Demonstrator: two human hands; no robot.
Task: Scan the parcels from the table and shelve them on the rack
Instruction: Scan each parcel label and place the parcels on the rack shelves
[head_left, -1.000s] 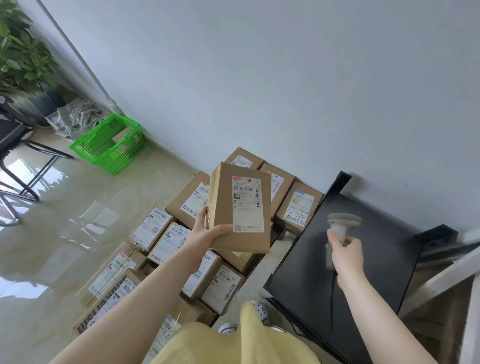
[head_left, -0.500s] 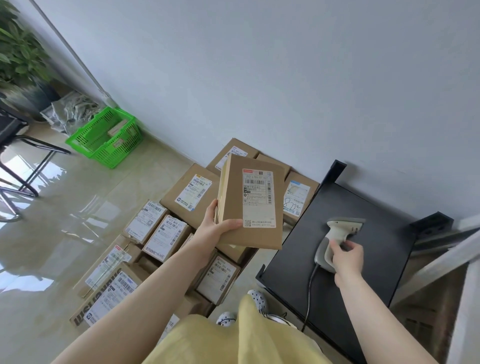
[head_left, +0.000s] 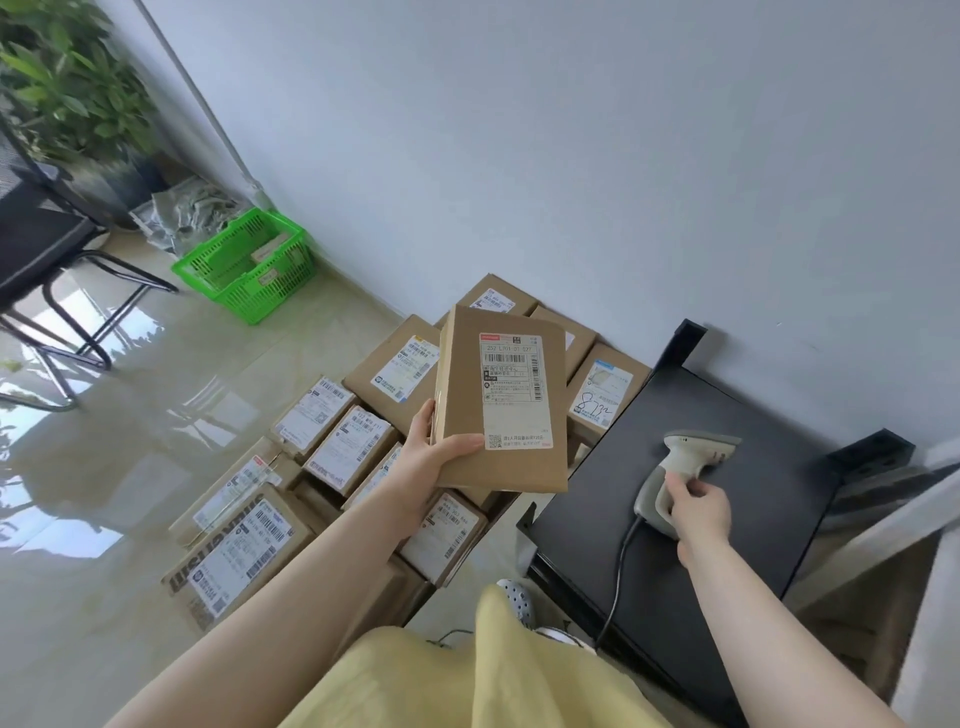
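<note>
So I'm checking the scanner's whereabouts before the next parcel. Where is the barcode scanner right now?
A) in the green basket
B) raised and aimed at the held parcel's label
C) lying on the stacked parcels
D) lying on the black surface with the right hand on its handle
D: the barcode scanner lies on the black surface with the right hand gripping its handle, away from the parcel in the left hand.

Scanner (head_left: 685, 467) on table (head_left: 769, 519); parcels (head_left: 332, 457) stacked left, apparently on floor.

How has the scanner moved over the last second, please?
Yes: the scanner has gone down from upright in the air onto the black table, the right hand holding it.
</note>
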